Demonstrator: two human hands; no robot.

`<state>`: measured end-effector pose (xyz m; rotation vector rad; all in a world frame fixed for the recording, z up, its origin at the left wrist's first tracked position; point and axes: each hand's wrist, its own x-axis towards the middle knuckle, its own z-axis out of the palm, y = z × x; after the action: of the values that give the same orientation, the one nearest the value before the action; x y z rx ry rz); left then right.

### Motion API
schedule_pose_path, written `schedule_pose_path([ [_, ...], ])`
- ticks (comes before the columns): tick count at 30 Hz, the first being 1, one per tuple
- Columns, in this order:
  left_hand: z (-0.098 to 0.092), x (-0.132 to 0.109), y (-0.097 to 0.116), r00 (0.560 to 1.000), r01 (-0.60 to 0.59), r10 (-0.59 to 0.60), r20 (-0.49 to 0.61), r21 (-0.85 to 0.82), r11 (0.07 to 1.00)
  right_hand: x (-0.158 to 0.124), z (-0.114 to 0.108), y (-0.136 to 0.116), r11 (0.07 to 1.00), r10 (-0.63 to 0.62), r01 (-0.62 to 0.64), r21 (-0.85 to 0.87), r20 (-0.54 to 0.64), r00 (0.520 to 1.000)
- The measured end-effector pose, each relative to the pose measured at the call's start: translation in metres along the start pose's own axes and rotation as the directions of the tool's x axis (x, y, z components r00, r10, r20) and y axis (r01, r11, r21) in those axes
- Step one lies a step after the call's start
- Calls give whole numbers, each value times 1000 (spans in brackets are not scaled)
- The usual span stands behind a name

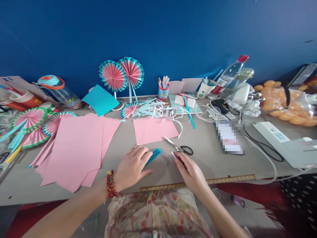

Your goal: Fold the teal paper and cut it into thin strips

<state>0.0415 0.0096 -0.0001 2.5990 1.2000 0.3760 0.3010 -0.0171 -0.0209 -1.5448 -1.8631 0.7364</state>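
Observation:
My left hand (133, 167), with a red bead bracelet (112, 185) at its wrist, lies over a strip of pleated blue paper (154, 156). Its fingers and thumb are around the paper, whose far end sticks out to the right; the rest is hidden. My right hand (189, 170) grips a slim, pointed, pale-tipped tool (172, 153), its exact kind unclear, held just right of the pleated strip. Beyond the right fingers rest scissors (177, 145) with black handles, blades partly over a pink paper piece (151, 130).
Pink sheets (76, 148) are stacked at left, near folded paper fans (29, 124). Pink-and-blue round fans (131, 73) lean on the blue wall, behind paper scraps (151, 108). A phone (229, 137), cables and a power strip (274, 138) lie at right.

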Motion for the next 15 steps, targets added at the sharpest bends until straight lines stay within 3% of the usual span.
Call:
schedule_pose_path([
  [4,12,0,-1,999,20,-19,26,-36,999,0,-4,6,997,-35,34,-69,-15,999],
  [9,7,1,-16,991,-52,76,107,-206,977,-6,-18,18,981,-109,108,-161,4,994],
  [11,7,2,-18,993,-73,85,86,-134,988,-10,-21,21,970,-137,139,-199,27,990],
  [15,15,0,-14,994,-83,88,-68,70,994,-17,-21,21,930,-226,227,-290,38,973],
])
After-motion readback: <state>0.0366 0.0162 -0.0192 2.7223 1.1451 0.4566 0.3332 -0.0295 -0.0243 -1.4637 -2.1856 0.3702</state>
